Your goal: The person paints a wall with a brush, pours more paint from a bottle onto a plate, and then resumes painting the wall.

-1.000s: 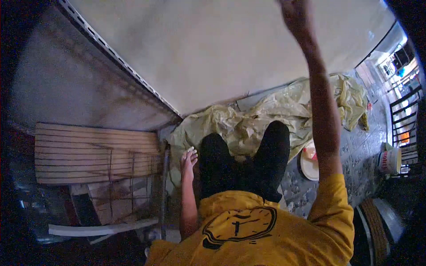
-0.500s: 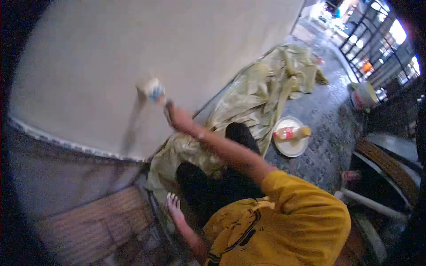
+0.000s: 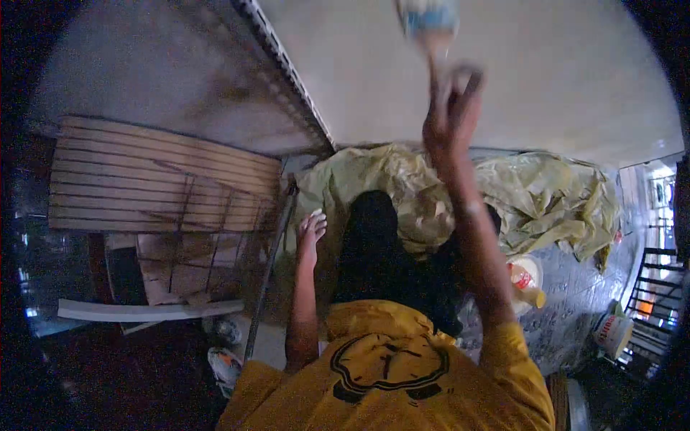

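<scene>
A paintbrush (image 3: 430, 25) with pale bristles and a blue band is raised against the light wall (image 3: 553, 65), blurred by motion. My right hand (image 3: 453, 122) is closed round its handle, arm stretched up. My left hand (image 3: 311, 227) hangs beside my left knee, holding nothing, its fingers slightly bent and apart with whitish tips. Beneath my knees spreads a crumpled yellowish plastic sheet (image 3: 546, 205) along the wall's foot. To the right of my right forearm, a bottle (image 3: 530, 293) with a red label lies on a white plate (image 3: 537, 267), partly hidden by the arm.
A slatted wooden panel (image 3: 165, 176) stands at left, with a dark metal pole (image 3: 269, 276) between it and me. A labelled bucket (image 3: 612, 332) sits at the right near a barred gate (image 3: 658, 287). A perforated corner strip (image 3: 287, 68) edges the wall.
The view has swung left, so the wooden panel shows more fully. My right hand has carried the paintbrush higher up the wall. My left hand stays near my knee.
</scene>
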Action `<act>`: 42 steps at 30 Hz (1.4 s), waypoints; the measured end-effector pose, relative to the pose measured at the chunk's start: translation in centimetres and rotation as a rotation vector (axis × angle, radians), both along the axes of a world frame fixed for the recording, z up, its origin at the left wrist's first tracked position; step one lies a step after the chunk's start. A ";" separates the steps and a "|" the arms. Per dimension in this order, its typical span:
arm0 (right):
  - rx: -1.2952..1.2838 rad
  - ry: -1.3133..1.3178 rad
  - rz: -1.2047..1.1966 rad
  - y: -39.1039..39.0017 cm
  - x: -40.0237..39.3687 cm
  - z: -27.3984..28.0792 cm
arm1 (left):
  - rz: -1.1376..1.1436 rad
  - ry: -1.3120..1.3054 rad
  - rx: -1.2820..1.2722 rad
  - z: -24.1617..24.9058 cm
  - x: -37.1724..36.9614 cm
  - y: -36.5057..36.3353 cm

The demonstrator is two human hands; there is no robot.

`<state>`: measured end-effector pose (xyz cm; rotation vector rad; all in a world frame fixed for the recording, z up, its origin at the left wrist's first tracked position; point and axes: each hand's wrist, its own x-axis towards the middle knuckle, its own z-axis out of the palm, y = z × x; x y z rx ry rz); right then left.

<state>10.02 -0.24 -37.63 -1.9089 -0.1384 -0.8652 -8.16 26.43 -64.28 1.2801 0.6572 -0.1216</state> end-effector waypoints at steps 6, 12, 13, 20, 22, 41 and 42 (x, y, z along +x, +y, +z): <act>-0.178 -0.245 -0.014 3.8 6.7 7.6 | 0.073 0.076 -0.027 -1.5 -0.4 -0.6; -0.215 0.448 0.059 7.6 6.0 -9.3 | 0.066 0.097 -0.051 -2.4 -1.2 0.3; -0.165 0.448 0.107 7.8 5.8 -14.6 | 0.053 0.089 -0.021 -2.7 -1.2 0.7; -0.386 0.674 0.120 6.6 0.7 -28.2 | 0.062 0.128 0.011 -4.0 1.0 2.6; -0.382 0.694 0.145 6.3 0.1 -29.6 | 0.037 0.084 0.001 -3.5 2.0 2.7; 0.231 0.573 0.427 8.8 2.3 1.6 | 0.023 0.071 -0.037 -4.4 -2.6 1.1; 0.157 0.415 0.381 9.2 0.9 4.9 | 0.023 0.086 -0.017 -4.9 -3.1 1.4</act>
